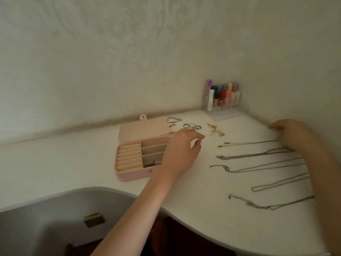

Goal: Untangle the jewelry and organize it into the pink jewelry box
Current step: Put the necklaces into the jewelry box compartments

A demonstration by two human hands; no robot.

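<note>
**Currently: pink box open, chains laid out, both hands over the tabletop**

I see the white curved tabletop [184, 191] carrying the pink rectangular jewelry box [140, 154], which lies open with its lid folded back toward the wall. Its left section holds cream ring rolls; its right section has three long compartments, and the nearest one contains some small items I cannot identify.

My left hand [181, 150] hovers at the box's right edge, fingers loosely curled, thumb and forefinger apart, grasping nothing that I can make out. My right hand [293, 133] rests at the far right of the tabletop, on the ends of the chains; whether it pinches one I cannot tell.

Five thin metal chain necklaces [258, 163] lie stretched out in separate rows between the hands and toward the near edge. Behind the left hand lie a cluster of silver rings [191, 126], a small heap of gold-coloured pieces [215, 130] and a short dark bracelet [174, 119] beside the lid.

A clear plastic organiser of coloured tubes [223, 97] stands in the corner against the wall.
</note>
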